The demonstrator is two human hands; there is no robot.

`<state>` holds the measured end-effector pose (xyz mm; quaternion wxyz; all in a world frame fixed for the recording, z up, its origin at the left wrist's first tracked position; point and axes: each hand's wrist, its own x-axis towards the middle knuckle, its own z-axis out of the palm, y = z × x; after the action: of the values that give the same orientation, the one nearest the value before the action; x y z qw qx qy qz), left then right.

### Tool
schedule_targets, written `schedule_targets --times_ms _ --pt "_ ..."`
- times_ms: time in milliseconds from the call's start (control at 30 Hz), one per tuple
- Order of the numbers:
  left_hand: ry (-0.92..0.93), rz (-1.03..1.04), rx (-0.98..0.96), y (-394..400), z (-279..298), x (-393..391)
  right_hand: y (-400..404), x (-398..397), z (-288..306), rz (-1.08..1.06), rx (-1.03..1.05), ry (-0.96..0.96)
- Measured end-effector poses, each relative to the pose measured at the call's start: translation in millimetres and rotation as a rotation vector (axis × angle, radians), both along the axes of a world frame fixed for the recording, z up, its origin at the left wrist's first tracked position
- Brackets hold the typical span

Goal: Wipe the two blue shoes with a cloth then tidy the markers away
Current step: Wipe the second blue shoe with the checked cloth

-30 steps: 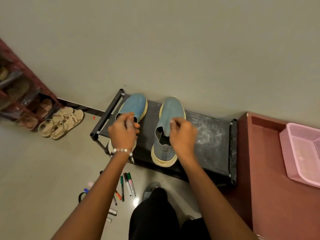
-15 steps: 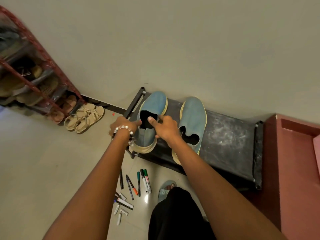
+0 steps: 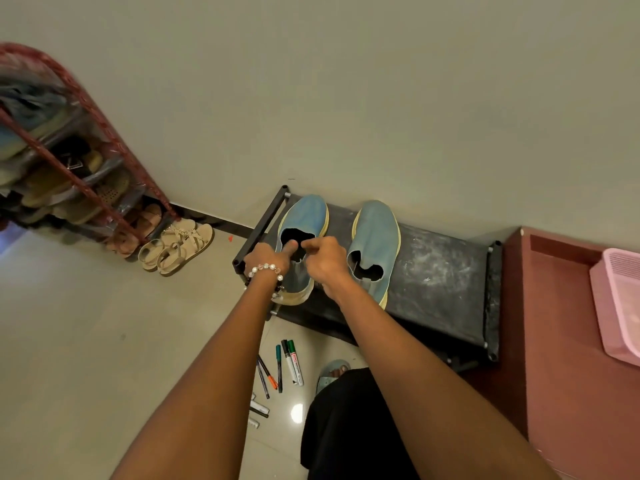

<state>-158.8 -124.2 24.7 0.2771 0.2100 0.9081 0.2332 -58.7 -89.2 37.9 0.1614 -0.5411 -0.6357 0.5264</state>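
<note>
Green marker (image 3: 295, 362) label (red, unreadable)

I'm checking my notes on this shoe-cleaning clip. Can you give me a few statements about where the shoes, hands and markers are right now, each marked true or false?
1. Both hands, left hand and right hand, are at the left blue shoe. True.
2. The right blue shoe lies on the floor. False: it sits on the black bench.
3. The markers lie on the floor. True.
4. The pink basket holds the markers. False: they lie on the floor.
</note>
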Motion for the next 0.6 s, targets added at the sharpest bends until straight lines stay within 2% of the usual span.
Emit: schedule_targets --times_ms 133,300,500,600 --pt "-0.022 0.006 -0.026 -2.0 4.4 4.0 -2.1 21.2 -9.4 0.069 -0.030 -0.030" --pt "0.059 0.001 0.031 -7.5 3.2 1.4 -3.7 21.9 -17.7 0.026 -0.135 0.044" --pt "0.212 0.033 0.191 -37.7 17.9 18.8 -11.8 27.7 -5.6 -0.077 -0.267 0.178" --pt "0.315 -0.038 0.339 -56.0 44.2 37.9 -23.9 44.2 14.8 -0.156 -0.194 0.256"
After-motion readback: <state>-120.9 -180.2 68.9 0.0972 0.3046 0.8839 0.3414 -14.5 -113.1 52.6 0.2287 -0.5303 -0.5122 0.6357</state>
